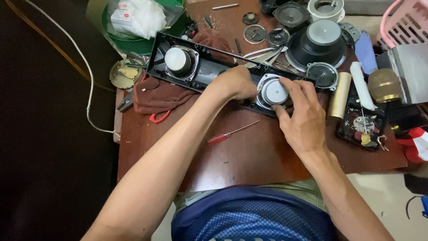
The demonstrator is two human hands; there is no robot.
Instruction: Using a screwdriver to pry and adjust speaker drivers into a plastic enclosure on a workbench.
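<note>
Currently our left hand (pixel 234 82) and right hand (pixel 303 114) grip the black speaker panel (pixel 209 67). It lies on a cluttered reddish-brown bench (pixel 249 151). Pale floor (pixel 388 196) borders it.

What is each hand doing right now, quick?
Left hand: closed, pressing down on the black speaker panel.
Right hand: open, fingers gripping the round silver-backed speaker set in that panel.
</note>
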